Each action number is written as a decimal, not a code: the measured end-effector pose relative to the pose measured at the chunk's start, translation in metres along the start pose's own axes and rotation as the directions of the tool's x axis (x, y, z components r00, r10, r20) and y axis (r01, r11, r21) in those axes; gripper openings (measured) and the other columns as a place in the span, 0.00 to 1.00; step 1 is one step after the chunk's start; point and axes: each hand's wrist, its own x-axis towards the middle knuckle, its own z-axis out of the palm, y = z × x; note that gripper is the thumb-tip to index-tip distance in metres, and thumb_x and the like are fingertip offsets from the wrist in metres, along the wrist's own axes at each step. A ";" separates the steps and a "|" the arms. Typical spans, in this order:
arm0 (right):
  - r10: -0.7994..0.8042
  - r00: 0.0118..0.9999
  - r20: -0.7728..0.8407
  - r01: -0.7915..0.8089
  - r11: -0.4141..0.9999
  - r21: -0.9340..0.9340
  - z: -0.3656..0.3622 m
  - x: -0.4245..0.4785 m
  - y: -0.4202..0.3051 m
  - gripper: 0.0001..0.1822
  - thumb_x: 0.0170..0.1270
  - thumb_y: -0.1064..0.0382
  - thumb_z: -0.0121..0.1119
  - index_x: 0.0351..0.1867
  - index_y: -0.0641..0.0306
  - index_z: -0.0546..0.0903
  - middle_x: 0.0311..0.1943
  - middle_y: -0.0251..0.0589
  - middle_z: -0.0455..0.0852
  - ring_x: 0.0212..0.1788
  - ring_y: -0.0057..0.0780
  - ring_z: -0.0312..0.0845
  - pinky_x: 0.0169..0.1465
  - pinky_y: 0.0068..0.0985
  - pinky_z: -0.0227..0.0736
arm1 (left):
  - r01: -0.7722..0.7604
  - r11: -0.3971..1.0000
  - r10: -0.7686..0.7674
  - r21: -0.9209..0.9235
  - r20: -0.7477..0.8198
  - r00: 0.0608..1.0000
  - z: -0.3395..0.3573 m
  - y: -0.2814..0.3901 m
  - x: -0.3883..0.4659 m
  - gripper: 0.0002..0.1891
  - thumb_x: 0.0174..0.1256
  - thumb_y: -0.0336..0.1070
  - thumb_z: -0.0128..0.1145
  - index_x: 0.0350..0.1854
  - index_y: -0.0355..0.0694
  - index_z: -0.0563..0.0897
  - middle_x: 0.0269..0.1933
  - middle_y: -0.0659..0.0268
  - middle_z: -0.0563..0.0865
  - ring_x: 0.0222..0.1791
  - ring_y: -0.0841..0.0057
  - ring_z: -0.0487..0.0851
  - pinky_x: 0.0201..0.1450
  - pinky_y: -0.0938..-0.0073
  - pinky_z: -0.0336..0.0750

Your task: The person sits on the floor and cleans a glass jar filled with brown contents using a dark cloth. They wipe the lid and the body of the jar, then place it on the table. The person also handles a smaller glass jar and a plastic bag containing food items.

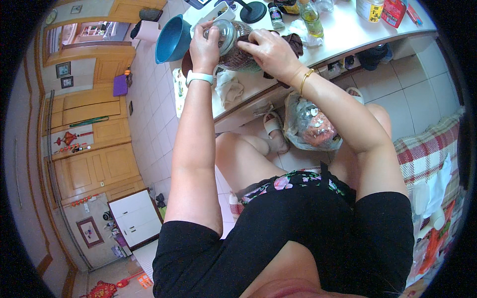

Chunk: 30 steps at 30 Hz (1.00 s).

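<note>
A ribbed glass jar (238,59) lies tilted over the white table, its clear round lid end (226,36) towards the left. Around that end curl the fingers of my left hand (205,48), which has a pale watch band at its wrist. My right hand (274,56) presses a dark brown cloth (294,44) against the jar's side, thumb and forefinger bent; its other fingers are partly hidden. A crumpled whitish cloth (228,89) lies on the table just below the jar.
A blue plastic basin (174,39) stands at the table's left end. Along the far side are a black round stand base (253,12), a spice jar (276,16), an oil bottle (312,22) and a lidded tub (369,10). A plastic bag of waste (315,124) sits on the floor below.
</note>
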 end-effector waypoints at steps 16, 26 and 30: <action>0.234 0.972 -0.020 -0.226 0.957 0.183 0.003 -0.008 -0.022 0.24 0.64 0.68 0.65 0.63 0.64 0.81 0.65 0.53 0.78 0.69 0.54 0.72 0.72 0.42 0.69 | 0.054 0.997 -0.052 0.046 -0.062 0.997 0.001 0.009 -0.005 0.22 0.71 0.50 0.58 0.55 0.37 0.84 0.46 0.46 0.91 0.48 0.50 0.89 0.54 0.58 0.80; 0.646 0.743 0.177 -0.558 0.451 0.697 0.079 -0.006 0.045 0.34 0.83 0.40 0.42 0.69 0.70 0.77 0.67 0.63 0.80 0.71 0.50 0.74 0.74 0.32 0.64 | 0.059 0.997 -0.056 0.041 -0.057 0.997 0.003 0.009 -0.006 0.21 0.70 0.51 0.58 0.55 0.39 0.84 0.51 0.45 0.90 0.53 0.46 0.87 0.58 0.54 0.79; 0.824 0.484 0.294 -0.783 0.258 0.567 0.093 -0.018 0.058 0.39 0.83 0.37 0.41 0.70 0.75 0.75 0.68 0.61 0.79 0.73 0.48 0.73 0.75 0.32 0.62 | 0.065 0.997 -0.064 0.033 -0.046 0.997 0.007 0.012 -0.003 0.21 0.68 0.51 0.58 0.55 0.41 0.84 0.50 0.45 0.90 0.52 0.45 0.87 0.57 0.54 0.79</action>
